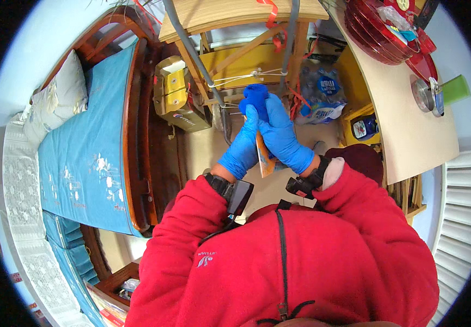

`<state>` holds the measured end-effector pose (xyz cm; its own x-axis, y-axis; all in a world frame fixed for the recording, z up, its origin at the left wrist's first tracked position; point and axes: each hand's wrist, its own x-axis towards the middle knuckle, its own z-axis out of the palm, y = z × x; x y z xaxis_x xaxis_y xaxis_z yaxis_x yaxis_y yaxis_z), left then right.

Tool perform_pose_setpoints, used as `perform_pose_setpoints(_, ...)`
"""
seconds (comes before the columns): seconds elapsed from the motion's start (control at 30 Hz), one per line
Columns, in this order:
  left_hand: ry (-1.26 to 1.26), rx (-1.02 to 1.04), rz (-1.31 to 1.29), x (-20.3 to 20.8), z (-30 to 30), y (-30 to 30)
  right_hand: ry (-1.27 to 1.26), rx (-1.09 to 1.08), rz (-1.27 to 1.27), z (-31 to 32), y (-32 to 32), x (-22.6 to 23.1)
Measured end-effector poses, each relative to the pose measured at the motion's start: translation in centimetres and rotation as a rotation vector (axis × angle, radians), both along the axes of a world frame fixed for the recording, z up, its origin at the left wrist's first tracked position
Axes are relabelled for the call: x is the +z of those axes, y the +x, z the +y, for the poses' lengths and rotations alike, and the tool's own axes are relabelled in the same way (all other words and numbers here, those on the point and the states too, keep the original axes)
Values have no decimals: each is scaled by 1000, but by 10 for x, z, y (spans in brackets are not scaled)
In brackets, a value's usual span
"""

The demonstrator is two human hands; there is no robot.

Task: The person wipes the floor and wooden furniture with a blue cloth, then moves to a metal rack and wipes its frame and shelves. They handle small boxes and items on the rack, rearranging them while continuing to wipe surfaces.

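My left hand (242,148) and my right hand (285,136) wear light blue gloves and meet in front of me, fingers closed. From their tips a bunched dark blue cloth (255,97) sticks out, gripped by both. Between the palms and wrists shows a flat orange-and-white printed piece (264,158); its upper part is hidden by the gloves, and whether it is held too I cannot tell. Just beyond the cloth, a white cord (254,74) is tied across two grey metal tubes (192,49).
A wooden table (230,19) stands ahead, with an open carton (180,95) and wrapped bottles (322,90) at floor level. A wooden sofa with blue cushions (91,141) lines the left. On the right, a pale tabletop (404,131) holds red basins (374,32).
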<state>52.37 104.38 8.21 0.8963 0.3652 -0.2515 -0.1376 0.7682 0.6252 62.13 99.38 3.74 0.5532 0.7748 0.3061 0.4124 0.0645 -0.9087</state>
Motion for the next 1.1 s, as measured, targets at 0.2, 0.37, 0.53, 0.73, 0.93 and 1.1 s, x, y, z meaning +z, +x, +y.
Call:
perform_pose_setpoints(0.2, -18, 22, -85, 2, 2, -1, 107, -13, -150, -2, 0, -11)
perform_pose_setpoints(0.37, -4, -39, 1, -6, 0, -1, 113, -52, 324, 7, 25, 16)
perform_pose_setpoints(0.53, -64, 159, -142, 4, 32, -8, 229, -142, 669, 8, 59, 56)
perform_pose_setpoints(0.73, 162, 225, -149, 13, 35, 3, 200, 77, -492, 2, 4, 48)
perform_pose_setpoints(0.93, 18, 412, -335, 36, 73, -19, 54, 595, -447, -27, -28, 21)
perform_pose_setpoints(1.1, 12, 482, -364, 51, 95, -38, -179, 359, 273, -22, -10, 25)
